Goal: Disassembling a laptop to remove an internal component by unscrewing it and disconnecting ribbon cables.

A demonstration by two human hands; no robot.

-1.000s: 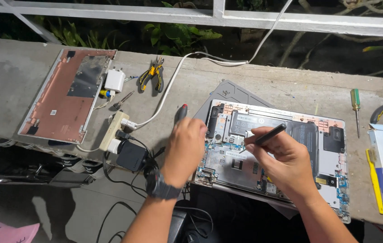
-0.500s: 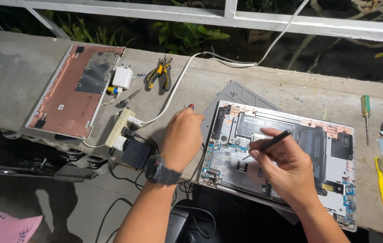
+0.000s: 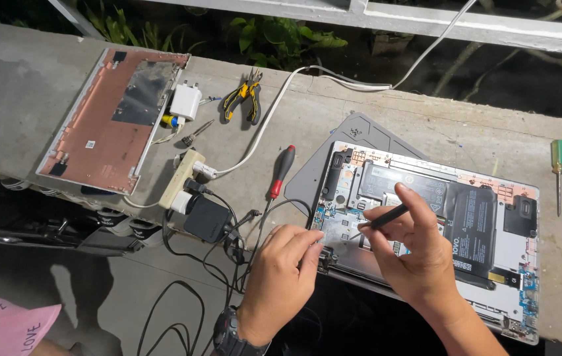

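— What is the right hand (image 3: 419,254) doing?

— It pinches a thin black tool (image 3: 386,216) like a pen, tip slanting down-left onto the circuit board (image 3: 343,227) of the opened laptop (image 3: 426,231). The wrist arches over the black battery (image 3: 452,204).

— And the left hand (image 3: 284,277)?

— Curled, fingertips pressing the laptop's near-left corner; it grips nothing that I can make out. A dark watch (image 3: 231,333) sits on that wrist.

— How would the laptop handle?

— I'd judge it stiff but fragile with its insides bare (the board and connectors look easy to scratch), so the metal edges are the places to hold. It lies on a grey mat (image 3: 334,148) on the concrete counter (image 3: 373,112).

— What lies around it?

— A red-handled screwdriver (image 3: 281,173) just left of the mat, then a power strip (image 3: 182,178) with a black adapter (image 3: 207,219), yellow-handled pliers (image 3: 245,99), and the removed bottom cover (image 3: 116,118) farther left. A green screwdriver (image 3: 558,171) lies to the right.
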